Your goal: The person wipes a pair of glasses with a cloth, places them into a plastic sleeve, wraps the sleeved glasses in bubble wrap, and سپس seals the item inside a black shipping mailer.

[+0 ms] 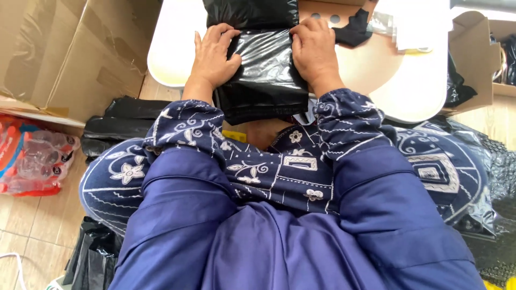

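Pressing down on a black plastic bag (266, 72), both hands are seen at the upper middle of the frame. The left hand (212, 53) lies flat on the bag's left edge with its fingers curled over the upper fold; the right hand (313, 48) rests on the right edge in the same way. Neither grip is closed around the bag: the palms are spread and laid on it, with the fingertips hooked at the top crease.

The bag is laid on the near edge of a pale rounded surface (172, 48), and its lower end hangs slightly over that edge toward the lap. A flat, dark, folded item appears to be packed inside it; what exactly cannot be told.

The film is judged thin, glossy and slippery, so it would slide under a light touch and wrinkle easily. The parcel is judged light and soft, with no stiffness of its own, and not fragile. It is best taken by the two side edges, where the film is doubled, or pinched at the top fold; a hold in the middle would only bunch the film.

More black bags (121, 126) lie at the left on the floor, beside a cardboard box (70, 53) at the upper left.
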